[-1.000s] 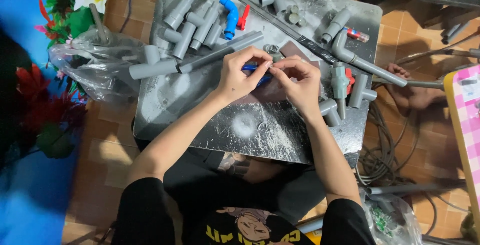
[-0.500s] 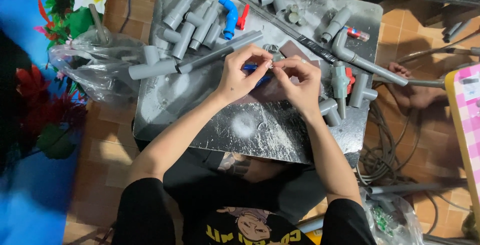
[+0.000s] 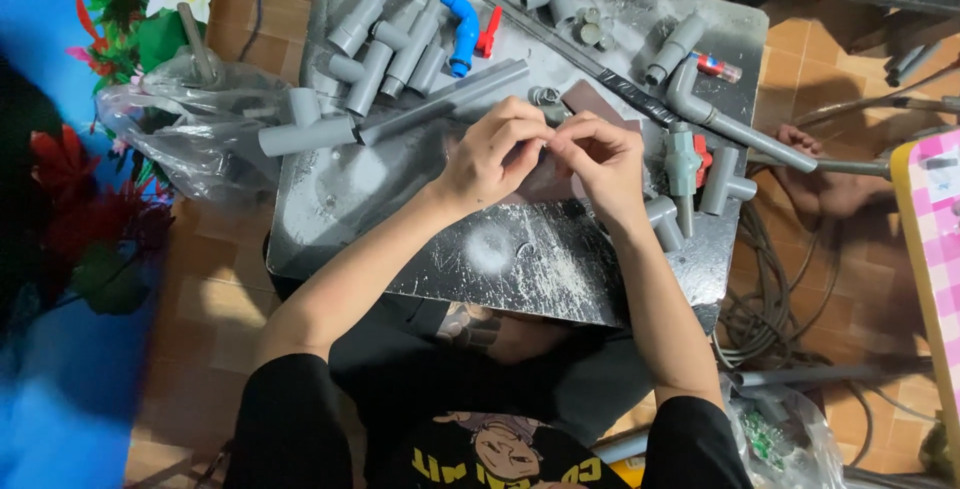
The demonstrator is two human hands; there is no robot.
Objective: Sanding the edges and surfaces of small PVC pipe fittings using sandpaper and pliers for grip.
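Note:
My left hand (image 3: 492, 154) and my right hand (image 3: 603, 161) meet fingertip to fingertip over a scratched grey slab (image 3: 520, 249). Both pinch a small part between them, and the fingers hide it almost wholly. Under the hands lies a brown rectangular sheet (image 3: 590, 101). A long grey pipe with a fitting on its end (image 3: 400, 119) lies just left of my left hand. A grey valve with a red handle (image 3: 685, 164) and a grey tee fitting (image 3: 727, 184) lie right of my right hand.
Several grey pipe pieces (image 3: 385, 44), a blue elbow (image 3: 462, 29) and a dark taped pipe (image 3: 590, 54) fill the slab's far side. A clear plastic bag (image 3: 180, 139) lies left. Cables (image 3: 770, 289), another person's foot (image 3: 810, 164) and a pink checked board (image 3: 935, 229) are right.
A blue bit showed between my fingers before; now the fingers cover it. Both hands have stayed at the same spot on the slab.

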